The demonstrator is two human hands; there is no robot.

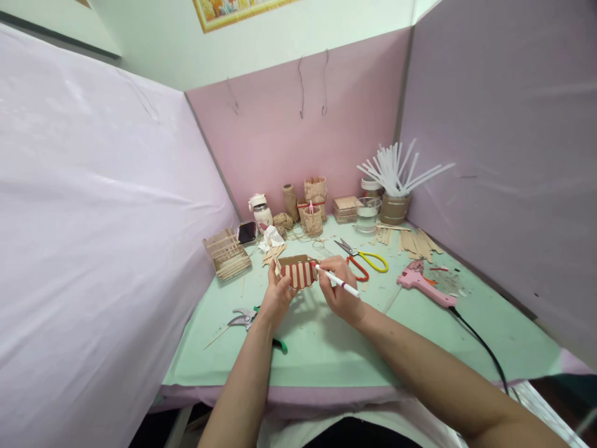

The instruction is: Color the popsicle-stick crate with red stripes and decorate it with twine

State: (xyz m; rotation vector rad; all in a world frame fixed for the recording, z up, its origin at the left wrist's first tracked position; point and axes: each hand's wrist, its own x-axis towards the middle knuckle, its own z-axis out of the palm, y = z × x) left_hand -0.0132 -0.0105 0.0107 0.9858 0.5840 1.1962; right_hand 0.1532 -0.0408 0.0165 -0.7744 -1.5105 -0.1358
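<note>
My left hand is closed on the left end of a small popsicle-stick box, holding it above the green table. Red and bare-wood stripes alternate across the front of the box, and brown shows along its back wall. In my right hand is a white marker with a dark red band near its rear end. Its red tip is at the upper right of the box's front, by a red part; whether it touches cannot be made out. Green-handled pruning shears lie below my left forearm.
Scissors with red and yellow handles lie beyond my right hand. A pink hot glue gun with a black cord rests at right. Wooden sticks, a glass bowl of water and a pot of white glue sticks stand behind. A stick rack sits left.
</note>
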